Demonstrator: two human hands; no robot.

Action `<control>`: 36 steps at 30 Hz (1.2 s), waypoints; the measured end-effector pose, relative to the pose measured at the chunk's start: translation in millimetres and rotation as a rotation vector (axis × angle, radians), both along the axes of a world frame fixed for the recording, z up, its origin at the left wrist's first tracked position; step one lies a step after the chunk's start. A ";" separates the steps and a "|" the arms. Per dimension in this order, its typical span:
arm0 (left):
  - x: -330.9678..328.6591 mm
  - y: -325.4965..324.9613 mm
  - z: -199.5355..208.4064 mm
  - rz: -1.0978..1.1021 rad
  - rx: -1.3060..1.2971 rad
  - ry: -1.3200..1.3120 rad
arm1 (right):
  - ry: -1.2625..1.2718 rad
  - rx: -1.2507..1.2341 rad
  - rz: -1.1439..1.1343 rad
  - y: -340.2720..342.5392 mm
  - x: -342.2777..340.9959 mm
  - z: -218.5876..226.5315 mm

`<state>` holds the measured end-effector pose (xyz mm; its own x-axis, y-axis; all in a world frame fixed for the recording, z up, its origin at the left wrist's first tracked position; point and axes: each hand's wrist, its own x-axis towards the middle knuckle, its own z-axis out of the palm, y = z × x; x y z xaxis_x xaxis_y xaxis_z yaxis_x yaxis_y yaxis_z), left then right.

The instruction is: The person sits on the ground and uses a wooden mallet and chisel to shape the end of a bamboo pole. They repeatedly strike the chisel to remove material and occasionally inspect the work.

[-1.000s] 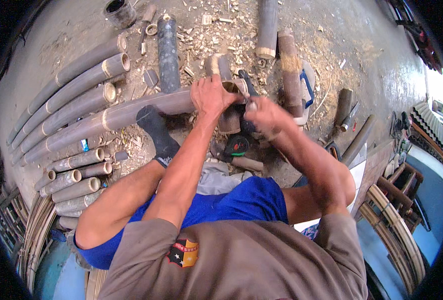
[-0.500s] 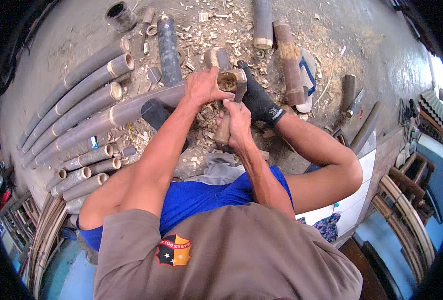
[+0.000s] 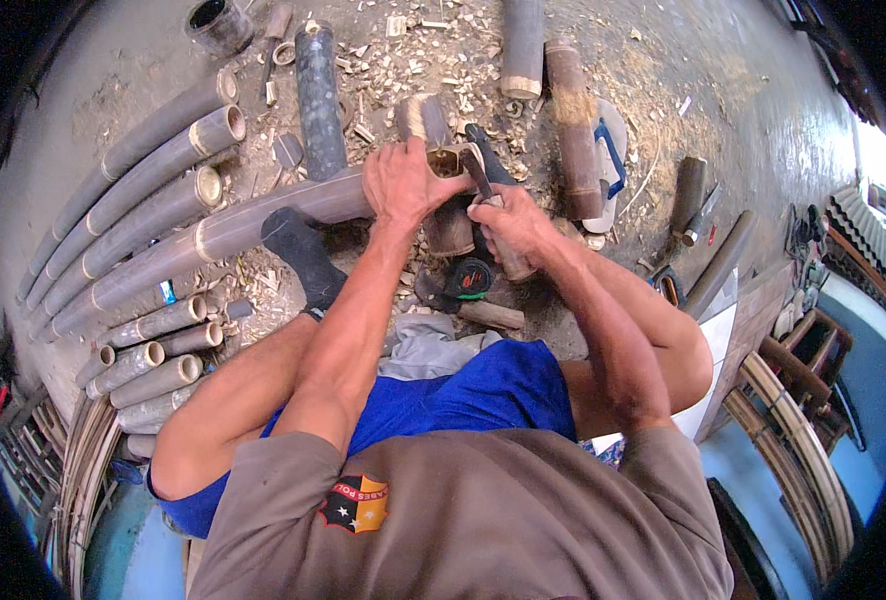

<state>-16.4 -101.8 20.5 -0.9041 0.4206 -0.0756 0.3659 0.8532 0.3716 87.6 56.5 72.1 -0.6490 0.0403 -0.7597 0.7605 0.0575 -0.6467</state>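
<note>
The fingers of the right hand are wrapped round the thick handle of a knife, whose dark blade slants up to the rim of the bamboo pole, though whether it bites there is too small to tell. The left hand is clamped over the pole just behind its hollow end, fingers across the top and thumb stretched toward the rim. For what looks like paring that edge, short strokes with a firm wrist would probably serve best, the pole held from rolling and the left thumb tucked back (it sits close to the blade's line). The pole's end lies between the two hands: directly under the left fingers, and beyond the right ones, bridged to them by the blade. From there the pole runs off to the left, passing just beyond a dark-socked foot. A short bamboo piece stands below the hollow end, with a tape measure nearer the person. Farther out, pale chips litter the floor, and three more poles lie side by side at the left.
</note>
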 end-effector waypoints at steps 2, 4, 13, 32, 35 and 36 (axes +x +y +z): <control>0.8 3.0 -2.2 0.034 0.014 0.017 | -0.080 0.046 0.083 10.0 -12.8 8.6; 2.1 6.0 -2.5 0.068 0.026 0.016 | -0.064 0.087 0.202 17.9 -23.8 15.2; 2.8 9.8 -7.6 0.161 0.106 0.016 | -0.023 0.236 0.602 46.8 -60.3 18.4; -30.2 -44.2 -3.0 -0.341 -0.152 -0.195 | 0.249 0.206 0.297 -27.3 19.3 -36.9; -27.8 -47.0 -8.8 -0.344 -0.131 -0.137 | 0.051 0.108 -0.029 -79.5 -0.2 -21.8; -27.0 -49.0 -9.8 -0.347 -0.128 -0.095 | 0.028 -0.039 -0.268 -98.1 -7.8 -15.2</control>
